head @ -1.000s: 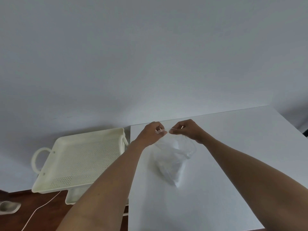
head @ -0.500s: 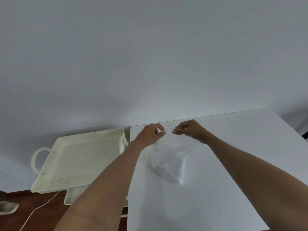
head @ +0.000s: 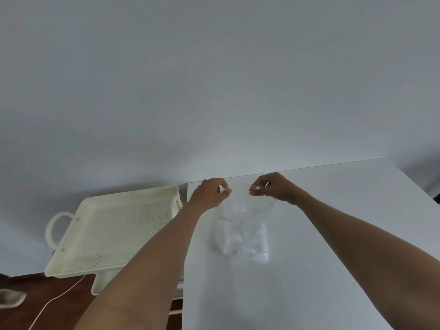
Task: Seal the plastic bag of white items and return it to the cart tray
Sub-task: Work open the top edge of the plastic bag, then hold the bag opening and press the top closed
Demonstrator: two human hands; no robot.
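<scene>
Left hand (head: 210, 195) and right hand (head: 273, 188) each pinching a top corner of the clear bag (head: 242, 232), mouth stretched between them. Bag hanging below the fingers, bottom resting on the white table (head: 333, 270). Tray (head: 114, 225) off to the left, apart.

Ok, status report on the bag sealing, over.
Left hand and right hand both pinch the plastic bag at its top edge. Bag on the white table, not in the cart tray. Nothing between them.
</scene>
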